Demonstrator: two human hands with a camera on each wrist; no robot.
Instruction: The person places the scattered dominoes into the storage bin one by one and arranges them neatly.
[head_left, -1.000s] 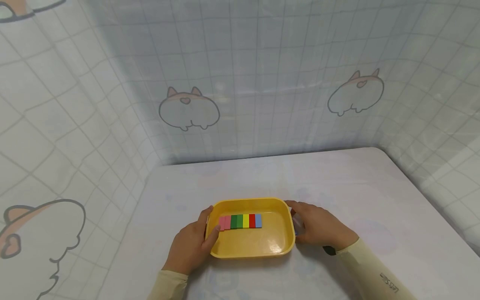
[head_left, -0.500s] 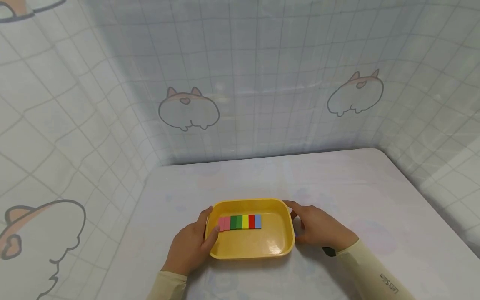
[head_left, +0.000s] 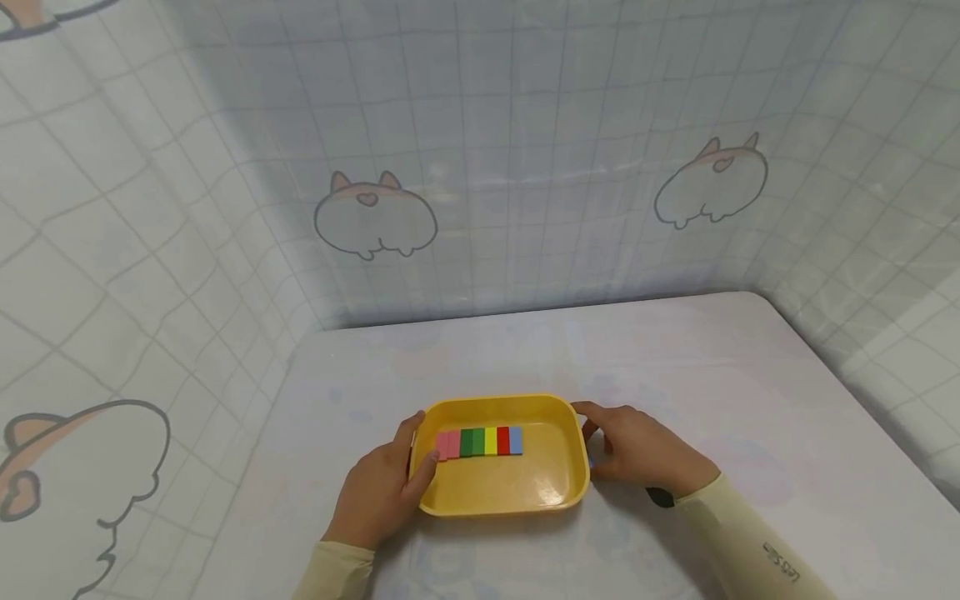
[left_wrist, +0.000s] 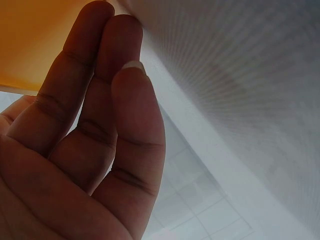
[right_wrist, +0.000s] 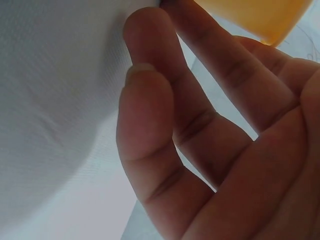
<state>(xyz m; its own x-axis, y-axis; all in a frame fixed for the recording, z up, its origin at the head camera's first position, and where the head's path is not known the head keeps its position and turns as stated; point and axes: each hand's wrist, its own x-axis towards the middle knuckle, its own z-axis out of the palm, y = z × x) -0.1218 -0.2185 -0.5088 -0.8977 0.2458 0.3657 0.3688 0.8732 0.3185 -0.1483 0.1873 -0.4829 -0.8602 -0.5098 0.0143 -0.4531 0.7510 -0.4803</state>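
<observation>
A yellow rectangular tray (head_left: 510,493) lies on the white-covered table. Inside it, a row of several flat coloured strips runs side by side: pink (head_left: 448,445), green (head_left: 472,442), yellow (head_left: 491,442), red (head_left: 503,441) and light blue (head_left: 516,440). My left hand (head_left: 382,492) grips the tray's left end, the thumb over the rim by the pink strips and the fingers outside. At the right end, my right hand (head_left: 645,450) rests against the outer wall, index finger at the far corner, thumb lower down. Both wrist views show loosely bent fingers (left_wrist: 132,110) (right_wrist: 150,115) beside the tray wall.
White sheeting with a grid and cartoon animal drawings (head_left: 375,218) hangs behind the table and along both sides. The table's back edge (head_left: 540,311) runs beyond the tray. A small dark object (head_left: 660,497) shows under the right wrist.
The tray and strips stay in place, as does the left hand. The right hand's fingers shift very slightly at the tray's right edge; the head view tilts a little.
</observation>
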